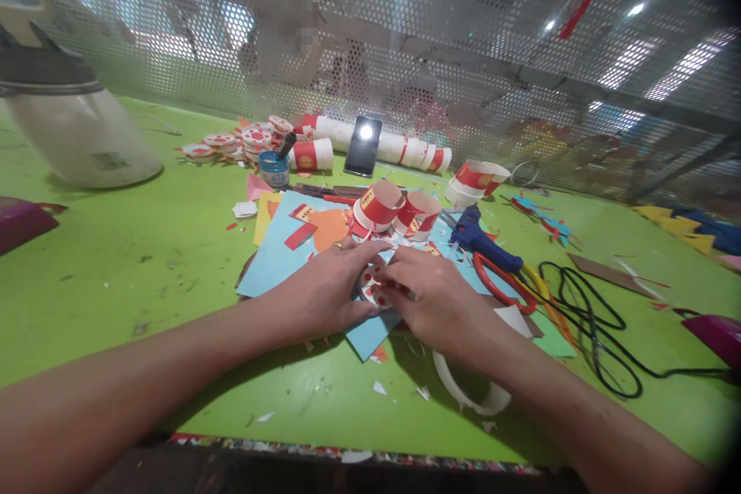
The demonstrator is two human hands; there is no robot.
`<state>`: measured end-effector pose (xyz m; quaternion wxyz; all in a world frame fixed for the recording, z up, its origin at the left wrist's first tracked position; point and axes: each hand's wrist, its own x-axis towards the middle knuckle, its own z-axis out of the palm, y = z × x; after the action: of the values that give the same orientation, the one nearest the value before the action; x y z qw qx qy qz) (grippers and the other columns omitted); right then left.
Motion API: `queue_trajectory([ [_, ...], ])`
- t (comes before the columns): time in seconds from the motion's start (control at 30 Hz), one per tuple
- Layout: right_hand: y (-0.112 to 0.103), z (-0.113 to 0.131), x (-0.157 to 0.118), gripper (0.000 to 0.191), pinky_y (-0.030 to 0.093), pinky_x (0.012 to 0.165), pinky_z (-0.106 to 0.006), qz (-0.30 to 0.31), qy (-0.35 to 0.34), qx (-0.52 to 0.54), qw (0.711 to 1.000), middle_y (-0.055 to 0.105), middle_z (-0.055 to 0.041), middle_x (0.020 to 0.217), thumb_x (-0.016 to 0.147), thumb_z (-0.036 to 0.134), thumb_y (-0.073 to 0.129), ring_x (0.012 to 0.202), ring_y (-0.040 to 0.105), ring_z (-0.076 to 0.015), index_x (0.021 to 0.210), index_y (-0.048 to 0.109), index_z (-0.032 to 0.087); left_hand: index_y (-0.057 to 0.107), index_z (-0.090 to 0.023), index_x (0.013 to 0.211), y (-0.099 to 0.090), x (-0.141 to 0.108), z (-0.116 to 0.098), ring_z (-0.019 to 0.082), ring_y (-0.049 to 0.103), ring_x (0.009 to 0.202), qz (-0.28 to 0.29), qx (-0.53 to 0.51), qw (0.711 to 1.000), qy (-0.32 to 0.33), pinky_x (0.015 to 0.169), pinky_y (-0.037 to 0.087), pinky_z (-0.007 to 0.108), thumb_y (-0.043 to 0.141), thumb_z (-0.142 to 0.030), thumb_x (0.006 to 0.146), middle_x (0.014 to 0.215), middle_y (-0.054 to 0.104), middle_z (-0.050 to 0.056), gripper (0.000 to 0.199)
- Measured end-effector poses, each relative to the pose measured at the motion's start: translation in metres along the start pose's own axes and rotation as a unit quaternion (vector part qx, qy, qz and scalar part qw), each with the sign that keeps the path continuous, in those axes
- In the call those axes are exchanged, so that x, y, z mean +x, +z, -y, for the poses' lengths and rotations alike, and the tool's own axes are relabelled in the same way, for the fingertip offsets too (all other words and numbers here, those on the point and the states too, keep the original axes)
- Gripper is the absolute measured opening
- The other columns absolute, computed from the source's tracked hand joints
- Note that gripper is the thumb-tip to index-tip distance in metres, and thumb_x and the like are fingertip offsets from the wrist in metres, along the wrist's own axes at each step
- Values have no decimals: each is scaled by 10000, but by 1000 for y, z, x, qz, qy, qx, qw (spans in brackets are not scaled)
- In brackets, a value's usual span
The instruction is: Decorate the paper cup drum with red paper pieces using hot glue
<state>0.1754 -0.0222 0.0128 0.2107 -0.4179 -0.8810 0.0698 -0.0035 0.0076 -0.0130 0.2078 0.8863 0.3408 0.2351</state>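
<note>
A small round white disc with red pieces [375, 289] lies between my hands, above blue paper [275, 253]. My left hand [324, 285] curls around its left side, thumb and fingers gripping the rim. From the right, my right hand [437, 297] has its fingers pinched together over the disc's face; whatever is in that pinch is too small to name. Just beyond my hands stand two cut red-and-white paper cups [377, 206]. An orange paper piece [329, 230] rests on the blue sheet.
A blue glue gun [486, 239] and black cable [596, 316] lie right, near orange-handled scissors [503, 289]. A phone [363, 147] leans on a cup tube [399, 148] at the back. A large jug [75, 116] stands left; a white ring [472, 394] lies in front.
</note>
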Motion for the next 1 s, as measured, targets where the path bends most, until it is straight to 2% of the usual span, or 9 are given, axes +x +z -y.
queue_trajectory([
  [0.13, -6, -2, 0, 141, 357, 640, -295, 17, 36, -33, 999, 586, -59, 751, 846, 41, 584, 721, 524, -172, 759, 684, 90, 376, -114, 1397, 1, 0, 1, 317, 586, 1032, -2, 0, 1000, 1, 827, 495, 455, 694, -223, 762, 1122, 660, 152, 719],
  [0.3, -2, 0, -2, 213, 314, 603, -290, 58, 44, -54, 996, 531, -36, 734, 835, 11, 543, 671, 471, -148, 681, 645, 118, 398, -140, 1364, 0, 0, -1, 309, 574, 1046, 5, 1, 1000, -2, 821, 495, 439, 694, -200, 750, 1139, 653, 128, 685],
  [0.63, 9, 4, -5, 213, 390, 663, -299, 27, 8, -3, 1000, 573, -64, 815, 884, 38, 500, 744, 517, -163, 781, 678, 91, 503, -124, 1207, -2, 1, -4, 288, 579, 1003, 0, 6, 1000, 6, 800, 485, 395, 671, -173, 756, 1081, 654, 130, 483],
  [0.83, 11, 3, -5, 197, 410, 679, -296, 21, 2, 25, 999, 591, -68, 832, 868, 24, 519, 763, 540, -166, 834, 702, 89, 487, -124, 1235, 0, -1, -1, 294, 587, 998, -2, 5, 1000, 4, 797, 489, 402, 668, -192, 757, 1089, 646, 142, 516],
  [1.0, 2, 3, -2, 222, 390, 645, -281, 6, 16, 37, 999, 602, -64, 807, 861, 16, 518, 745, 536, -162, 780, 708, 98, 465, -148, 1278, 1, 0, 1, 297, 581, 1020, 1, -5, 1000, 9, 814, 495, 431, 662, -225, 776, 1104, 653, 130, 545],
])
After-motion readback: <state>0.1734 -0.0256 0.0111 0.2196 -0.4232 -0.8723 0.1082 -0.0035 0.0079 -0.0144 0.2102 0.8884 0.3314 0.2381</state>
